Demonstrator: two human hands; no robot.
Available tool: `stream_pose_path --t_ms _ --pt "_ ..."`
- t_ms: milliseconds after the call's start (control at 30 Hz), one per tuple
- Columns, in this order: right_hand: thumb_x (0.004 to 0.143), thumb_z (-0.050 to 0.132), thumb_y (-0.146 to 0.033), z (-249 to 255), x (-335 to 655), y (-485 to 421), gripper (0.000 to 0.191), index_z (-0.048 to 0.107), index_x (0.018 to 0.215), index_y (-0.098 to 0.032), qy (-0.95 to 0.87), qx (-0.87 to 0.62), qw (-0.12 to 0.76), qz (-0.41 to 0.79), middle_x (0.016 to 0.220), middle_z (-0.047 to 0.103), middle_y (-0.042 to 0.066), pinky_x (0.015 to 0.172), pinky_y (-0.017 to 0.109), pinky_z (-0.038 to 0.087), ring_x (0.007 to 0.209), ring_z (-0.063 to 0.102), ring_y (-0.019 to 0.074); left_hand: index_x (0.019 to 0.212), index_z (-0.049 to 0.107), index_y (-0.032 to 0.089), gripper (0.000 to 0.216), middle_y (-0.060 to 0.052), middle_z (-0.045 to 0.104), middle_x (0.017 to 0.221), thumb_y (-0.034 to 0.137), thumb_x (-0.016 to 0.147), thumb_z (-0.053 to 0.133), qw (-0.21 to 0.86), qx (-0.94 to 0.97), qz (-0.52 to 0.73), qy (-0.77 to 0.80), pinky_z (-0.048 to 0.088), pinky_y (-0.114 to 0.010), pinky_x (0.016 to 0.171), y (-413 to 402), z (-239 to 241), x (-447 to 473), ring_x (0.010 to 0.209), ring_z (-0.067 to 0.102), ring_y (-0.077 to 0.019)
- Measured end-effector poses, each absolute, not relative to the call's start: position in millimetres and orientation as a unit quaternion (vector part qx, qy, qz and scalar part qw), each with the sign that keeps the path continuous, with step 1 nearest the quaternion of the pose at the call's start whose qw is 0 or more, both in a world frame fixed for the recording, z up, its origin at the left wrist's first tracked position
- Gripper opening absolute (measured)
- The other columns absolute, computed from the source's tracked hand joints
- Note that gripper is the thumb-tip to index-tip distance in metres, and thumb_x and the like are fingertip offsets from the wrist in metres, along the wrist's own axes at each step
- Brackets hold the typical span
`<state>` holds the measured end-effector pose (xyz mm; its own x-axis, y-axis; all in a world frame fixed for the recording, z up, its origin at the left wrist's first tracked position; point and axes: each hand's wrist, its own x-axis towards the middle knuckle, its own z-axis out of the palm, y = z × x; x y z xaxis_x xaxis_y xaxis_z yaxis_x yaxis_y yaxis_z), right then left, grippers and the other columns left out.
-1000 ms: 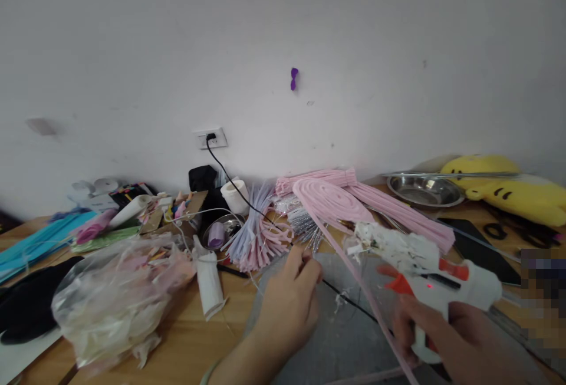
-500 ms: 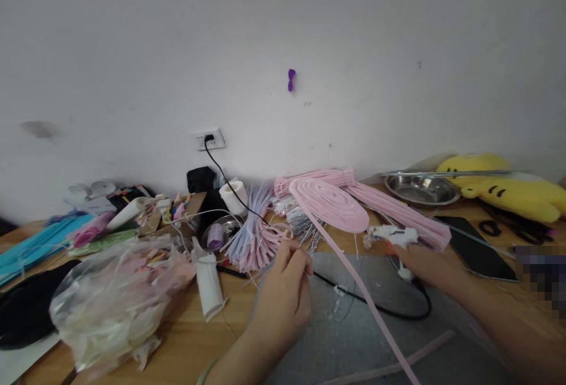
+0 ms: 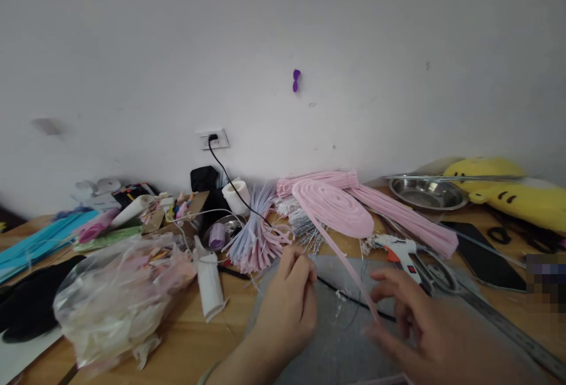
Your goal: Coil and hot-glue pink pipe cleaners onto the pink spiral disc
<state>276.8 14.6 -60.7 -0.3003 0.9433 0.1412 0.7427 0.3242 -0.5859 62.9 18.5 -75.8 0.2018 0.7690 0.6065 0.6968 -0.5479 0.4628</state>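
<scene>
A flat spiral coil of pink fuzzy strip (image 3: 338,211) stands in front of me, its loose tail (image 3: 338,250) running down toward my right hand. My left hand (image 3: 287,302) is closed below and left of the coil, with fingertips pinched together. What it pinches is hidden from view. My right hand (image 3: 415,320) is blurred, fingers and thumb apart, around the tail; a firm grip does not show. Beyond that hand, a white glue gun (image 3: 400,252) with an orange trigger lies at the grey mat's (image 3: 336,338) far right.
Pink stems (image 3: 407,220) and a lilac-and-pink bundle (image 3: 256,237) lie behind. A clear bag of scraps (image 3: 119,296) and white roll (image 3: 209,285) are at left. On the right are a steel bowl (image 3: 427,193), phone (image 3: 486,255), metal ruler (image 3: 508,326), scissors (image 3: 437,273) and yellow plush (image 3: 522,196).
My right hand has let go of the glue gun, which now lies on the table, and moved left and nearer to the strip's tail. My left hand stays closed in nearly the same place.
</scene>
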Motion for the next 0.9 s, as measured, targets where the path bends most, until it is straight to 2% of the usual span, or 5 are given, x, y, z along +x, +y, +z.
stream_pose_path --t_ms 67,200,433,733,900 --pt "0.076 0.063 -0.044 -61 273 9 0.043 0.060 0.115 -0.026 -0.796 -0.508 0.270 0.187 0.079 0.074 0.002 0.046 0.025 0.045 0.051 0.064 0.0163 0.080 0.037 0.022 0.028 -0.001 0.042 0.084 -0.005 0.071 0.033 0.048 0.774 0.417 0.473 0.041 -0.022 0.066 18 -76 63 0.075 0.047 -0.0136" --pt "0.082 0.058 -0.031 -64 276 12 0.025 0.064 0.106 -0.028 -0.827 -0.455 0.313 0.108 0.080 0.075 -0.001 0.058 0.024 0.053 0.063 0.070 0.0162 0.080 0.036 0.022 0.028 -0.001 0.042 0.083 -0.005 0.071 0.033 0.051 0.774 0.418 0.473 0.040 -0.022 0.066 17 -74 63 0.074 0.046 -0.0137" --pt "0.079 0.057 -0.022 -57 269 8 0.014 0.064 0.091 -0.023 -0.845 -0.424 0.325 0.025 0.071 0.074 -0.003 0.049 0.019 0.052 0.055 0.069 0.0140 0.080 0.036 0.022 0.026 -0.001 0.042 0.082 -0.002 0.072 0.034 0.060 0.779 0.411 0.469 0.040 -0.023 0.063 15 -74 64 0.072 0.047 -0.0143" --pt "0.094 0.041 -0.024 -62 287 29 0.026 0.064 0.103 -0.021 -0.851 -0.395 0.335 -0.081 0.093 0.073 0.005 0.074 0.033 0.057 0.084 0.070 0.0190 0.090 0.038 0.022 0.021 -0.002 0.043 0.088 0.003 0.081 0.038 0.048 0.767 0.412 0.489 0.042 -0.025 0.070 17 -78 65 0.081 0.049 -0.0157" --pt "0.095 0.032 -0.021 -60 290 41 0.034 0.064 0.107 -0.021 -0.865 -0.383 0.302 -0.121 0.098 0.072 0.008 0.066 0.035 0.059 0.085 0.070 0.0207 0.097 0.038 0.022 0.017 -0.004 0.046 0.090 0.009 0.086 0.039 0.044 0.764 0.429 0.481 0.044 -0.026 0.069 19 -82 62 0.084 0.051 -0.0170"
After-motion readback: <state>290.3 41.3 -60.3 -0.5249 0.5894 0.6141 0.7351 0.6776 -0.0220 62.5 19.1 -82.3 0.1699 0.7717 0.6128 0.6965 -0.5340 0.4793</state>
